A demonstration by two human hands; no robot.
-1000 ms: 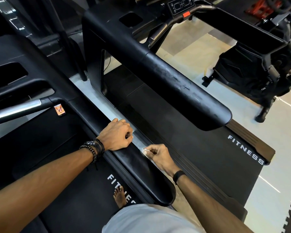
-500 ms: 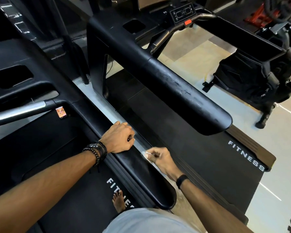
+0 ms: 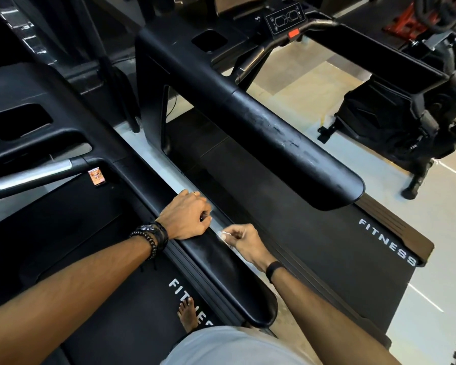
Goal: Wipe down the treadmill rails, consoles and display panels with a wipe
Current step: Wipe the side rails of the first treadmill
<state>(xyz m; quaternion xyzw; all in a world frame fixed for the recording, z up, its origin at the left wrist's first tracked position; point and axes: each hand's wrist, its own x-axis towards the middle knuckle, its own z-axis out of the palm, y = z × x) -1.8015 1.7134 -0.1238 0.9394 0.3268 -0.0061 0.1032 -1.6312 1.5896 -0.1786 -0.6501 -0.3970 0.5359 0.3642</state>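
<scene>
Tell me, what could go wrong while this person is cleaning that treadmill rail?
The wipe is a small scrap pinched in the right hand at the rail's outer edge; it could slip and drop into the gap between the two machines. The left hand is closed on the rail just ahead, so that patch may get skipped. A bare foot stands on the belt; footing may be unsteady while leaning.

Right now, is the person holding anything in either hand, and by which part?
The right hand pinches a small white wipe at its fingertips, against the near rail. The left hand grips that rail's top.
</scene>
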